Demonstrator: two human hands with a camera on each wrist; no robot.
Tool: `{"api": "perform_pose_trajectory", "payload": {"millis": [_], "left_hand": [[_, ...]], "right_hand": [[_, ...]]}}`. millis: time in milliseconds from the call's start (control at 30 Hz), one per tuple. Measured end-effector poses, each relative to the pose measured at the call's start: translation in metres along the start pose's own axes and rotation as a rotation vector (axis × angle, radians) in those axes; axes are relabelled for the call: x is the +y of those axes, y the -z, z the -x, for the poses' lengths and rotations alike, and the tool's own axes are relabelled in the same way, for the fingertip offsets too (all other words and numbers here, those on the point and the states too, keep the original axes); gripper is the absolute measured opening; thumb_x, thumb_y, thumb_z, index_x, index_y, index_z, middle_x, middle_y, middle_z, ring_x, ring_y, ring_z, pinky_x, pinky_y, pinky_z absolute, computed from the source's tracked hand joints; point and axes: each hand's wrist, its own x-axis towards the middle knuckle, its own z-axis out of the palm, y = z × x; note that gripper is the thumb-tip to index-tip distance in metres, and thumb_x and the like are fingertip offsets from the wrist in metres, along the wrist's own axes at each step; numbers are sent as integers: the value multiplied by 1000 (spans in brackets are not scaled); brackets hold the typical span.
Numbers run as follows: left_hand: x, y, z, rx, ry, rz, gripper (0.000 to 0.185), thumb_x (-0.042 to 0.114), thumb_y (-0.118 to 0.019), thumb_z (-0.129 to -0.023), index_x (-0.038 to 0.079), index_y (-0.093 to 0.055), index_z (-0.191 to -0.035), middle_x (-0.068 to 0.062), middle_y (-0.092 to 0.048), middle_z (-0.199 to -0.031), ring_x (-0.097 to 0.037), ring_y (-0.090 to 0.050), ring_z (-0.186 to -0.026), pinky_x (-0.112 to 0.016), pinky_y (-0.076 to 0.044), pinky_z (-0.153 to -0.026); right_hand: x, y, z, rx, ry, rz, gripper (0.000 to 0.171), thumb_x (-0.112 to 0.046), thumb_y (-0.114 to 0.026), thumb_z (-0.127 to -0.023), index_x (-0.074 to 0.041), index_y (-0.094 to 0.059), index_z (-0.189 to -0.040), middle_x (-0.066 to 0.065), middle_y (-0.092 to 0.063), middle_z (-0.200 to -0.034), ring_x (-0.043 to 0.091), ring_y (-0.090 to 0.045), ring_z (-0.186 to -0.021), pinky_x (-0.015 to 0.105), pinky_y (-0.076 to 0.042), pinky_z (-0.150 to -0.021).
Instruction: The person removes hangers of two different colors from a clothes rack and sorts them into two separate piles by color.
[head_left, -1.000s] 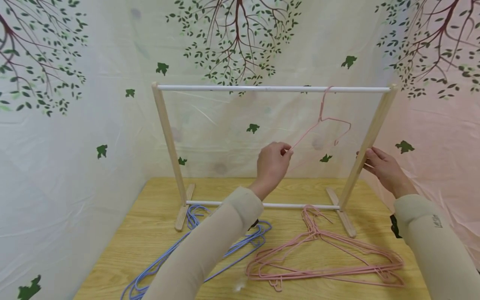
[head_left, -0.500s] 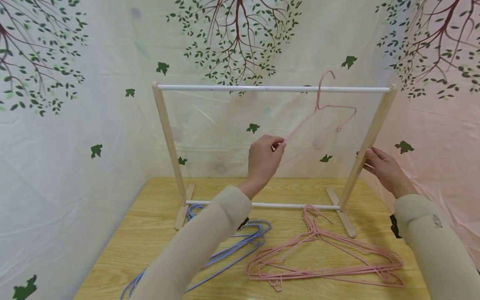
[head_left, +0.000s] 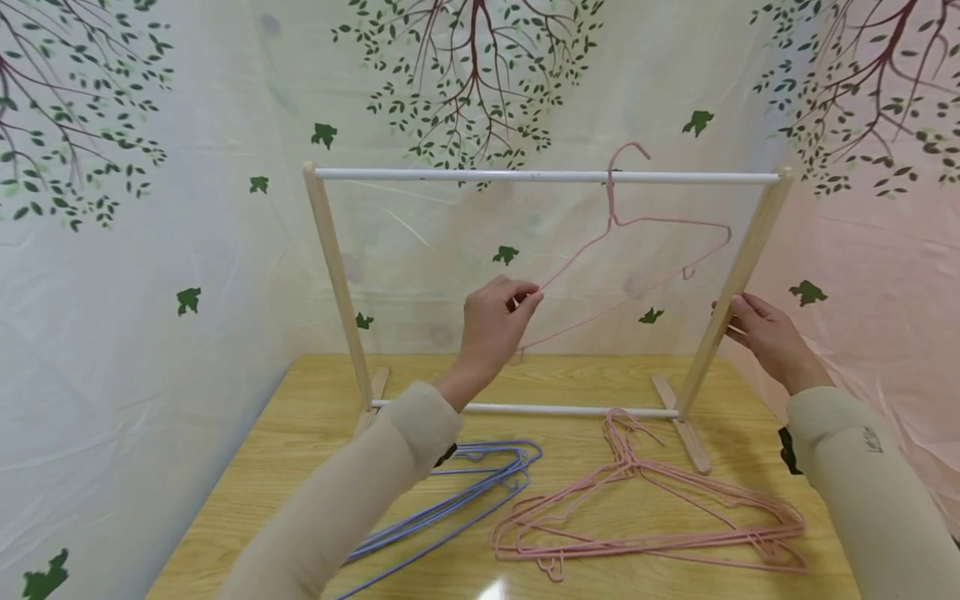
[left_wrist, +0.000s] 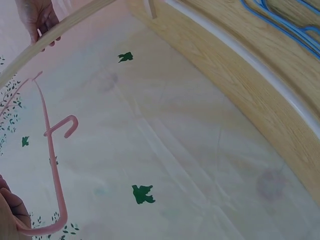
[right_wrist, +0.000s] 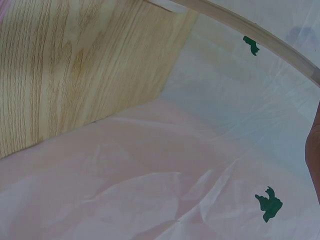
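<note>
We see the left hand (head_left: 491, 321) raised in front of the small wooden clothes rack (head_left: 333, 275), its fingers (head_left: 525, 297) pinched together on one shoulder end of a thin pink wire hanger (head_left: 637, 221). The hanger is held up in the air and tilted — its hook (head_left: 626, 150) stands above the white top rail (head_left: 465, 176) of the rack, right of the rail's middle, and we cannot tell whether it touches the rail. In the left wrist view the same pink wire (left_wrist: 52, 170) runs up from the fingers (left_wrist: 10, 212) at the lower left corner.

The right hand (head_left: 768, 337) is at the rack's right wooden upright (head_left: 742, 271), fingers (head_left: 742, 310) curled round it about halfway up. The left wrist view catches this hand (left_wrist: 37, 17) on the post from the far side.

On the light wooden bench (head_left: 300, 433) below, a heap of pink wire hangers (head_left: 645, 517) lies flat in front of the rack's right foot, and a bundle of blue wire hangers (head_left: 457, 492) lies just beside it to the left, partly under the left forearm's beige sleeve (head_left: 352, 492). The rack's lower white crossbar (head_left: 570, 410) runs behind both piles. A pale cloth printed with trees and green leaves (head_left: 472, 75) hangs behind and to both sides — the right wrist view shows little beyond that cloth and an edge of the bench.
</note>
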Motion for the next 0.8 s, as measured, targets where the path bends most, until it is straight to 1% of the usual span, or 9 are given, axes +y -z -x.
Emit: {"api": "perform_pose_trajectory", "payload": {"millis": [100, 200, 300, 400, 433, 533, 633, 700, 800], "left_hand": [[-4, 6, 3, 21, -14, 14, 10, 12, -75, -89, 2, -78, -93, -4, -67, -77, -14, -56, -64, -22, -46, -59], [-9, 13, 7, 27, -34, 0, 10, 13, -75, -90, 3, -78, -92, -3, -66, -77, -12, -55, -63, -23, -46, -58], [-15, 21, 11, 18, -73, -41, 8, 12, -75, -90, 4, -78, -91, -2, -66, -76, -10, -56, -62, -23, -47, -57], [-22, 31, 18, 1, -116, -68, 7, 11, -74, -90, 4, -78, -90, -2, -66, -77, -9, -58, -63, -23, -49, -58], [-24, 34, 21, -7, -130, -74, 8, 11, -74, -90, 4, -77, -91, -2, -66, -77, -10, -59, -63, -24, -50, -58], [-32, 41, 30, -28, -160, -70, 7, 9, -74, -90, 3, -77, -90, -2, -66, -75, -11, -58, -63, -24, -50, -56], [-39, 48, 42, -51, -166, -61, 6, 7, -74, -90, 2, -77, -90, -3, -65, -74, -11, -56, -60, -24, -49, -54], [-44, 52, 49, -68, -158, -55, 6, 6, -73, -90, 2, -77, -90, -2, -64, -74, -10, -55, -59, -25, -48, -53], [-51, 56, 59, -100, -142, -48, 7, 7, -73, -91, 2, -77, -90, -2, -62, -74, -10, -54, -60, -25, -48, -53]], "right_hand": [[0, 1, -1, -1, -1, -3, 50, -31, -48, -104, -4, -35, -145, -13, -66, -109, -3, -61, -102, 14, -50, -83], [0, 1, -2, -4, -6, 1, 47, -30, -47, -104, -7, -37, -143, -14, -66, -109, -3, -61, -103, 15, -50, -85], [0, 1, -2, -6, -12, 15, 56, -32, -47, -104, -3, -30, -149, -15, -66, -109, -4, -60, -103, 17, -49, -89], [0, 1, -2, -4, -1, 7, 70, -32, -47, -104, 5, -17, -154, -14, -66, -108, -4, -61, -102, 16, -49, -88], [0, 1, -2, -4, 6, -2, 71, -32, -48, -103, 6, -16, -154, -14, -66, -108, -4, -61, -101, 15, -50, -86], [1, 1, -2, -2, 25, -32, 62, -31, -49, -103, 0, -27, -152, -12, -68, -106, -2, -62, -100, 13, -50, -80], [1, 0, -1, 0, 23, -35, 51, -31, -50, -103, -4, -36, -144, -11, -68, -107, -2, -62, -101, 13, -50, -81], [0, -1, -1, 2, 12, -21, 57, -32, -50, -103, -2, -32, -148, -11, -67, -107, -2, -62, -101, 13, -50, -81], [0, -1, -1, 6, -4, -3, 70, -33, -49, -103, 4, -20, -154, -12, -66, -109, -3, -61, -101, 15, -50, -85]]}}
